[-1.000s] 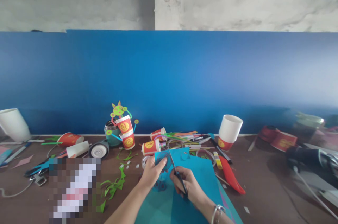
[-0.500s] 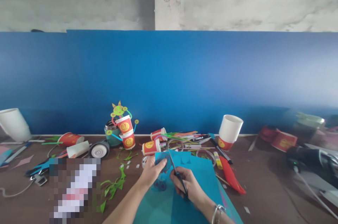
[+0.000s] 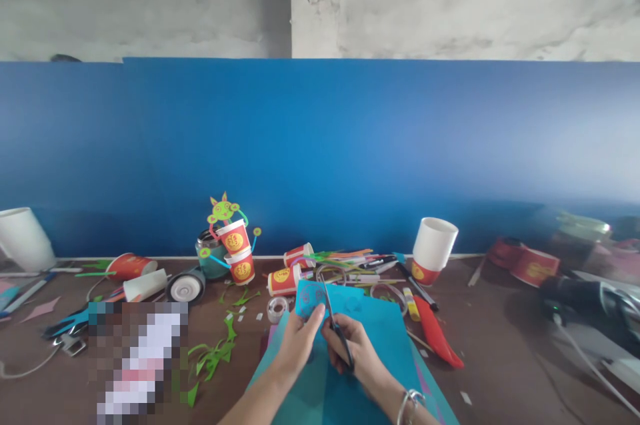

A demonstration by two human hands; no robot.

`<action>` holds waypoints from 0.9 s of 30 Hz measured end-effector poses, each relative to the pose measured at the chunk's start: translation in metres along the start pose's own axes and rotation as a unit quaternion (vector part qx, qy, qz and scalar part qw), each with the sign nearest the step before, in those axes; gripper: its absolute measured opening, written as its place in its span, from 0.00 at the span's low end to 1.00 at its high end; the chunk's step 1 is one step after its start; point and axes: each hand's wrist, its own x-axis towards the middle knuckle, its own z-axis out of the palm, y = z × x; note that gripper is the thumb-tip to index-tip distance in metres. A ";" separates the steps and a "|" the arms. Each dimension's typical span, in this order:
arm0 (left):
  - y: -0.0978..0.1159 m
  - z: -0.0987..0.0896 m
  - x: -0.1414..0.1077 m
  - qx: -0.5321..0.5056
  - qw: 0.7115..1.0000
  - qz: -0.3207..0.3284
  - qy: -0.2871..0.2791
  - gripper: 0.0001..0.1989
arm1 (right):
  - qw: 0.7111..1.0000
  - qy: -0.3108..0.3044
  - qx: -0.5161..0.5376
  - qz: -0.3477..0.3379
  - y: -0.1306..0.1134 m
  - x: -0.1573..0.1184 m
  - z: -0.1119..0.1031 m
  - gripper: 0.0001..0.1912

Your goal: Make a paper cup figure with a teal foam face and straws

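Note:
My left hand (image 3: 299, 339) pinches a small piece of blue paper (image 3: 311, 293) with a dark drawn outline on it. In my right hand (image 3: 356, 343) is a pair of black-handled scissors (image 3: 336, 322), its blades pointing up along the paper's right edge. Whether the blades are parted is too fine to tell. Beneath both hands lie large blue paper sheets (image 3: 375, 371). A clear tape roll (image 3: 277, 309) rests just left of the held paper.
Two stacked red cups (image 3: 243, 266) carry a green paper figure (image 3: 223, 210). White cups (image 3: 435, 245) stand on the right, near a red pouch-like object (image 3: 438, 333) and a glue stick (image 3: 412, 305). Green paper scraps (image 3: 216, 353) and several markers and strips (image 3: 357, 263) litter the table.
The blue piece in my left hand has turned and now shows its drawn face upward. My left hand has shifted slightly right and down, uncovering the tape roll. The scissors stay nearly in place.

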 end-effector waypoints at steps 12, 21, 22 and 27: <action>0.013 -0.007 0.002 -0.037 0.999 -0.025 0.001 0.17 | 1.000 0.008 -0.024 -0.004 -0.006 -0.003 0.001 0.18; 0.011 -0.012 0.006 -0.056 0.998 -0.012 -0.025 0.17 | 0.999 0.015 -0.033 0.014 -0.003 0.000 0.000 0.19; 0.009 -0.013 0.007 -0.048 0.999 -0.005 -0.021 0.16 | 0.999 0.017 -0.030 0.014 -0.003 0.000 0.000 0.19; 0.001 -0.016 0.009 0.006 1.000 0.028 -0.013 0.19 | 1.000 0.008 0.003 0.012 -0.001 0.000 0.000 0.20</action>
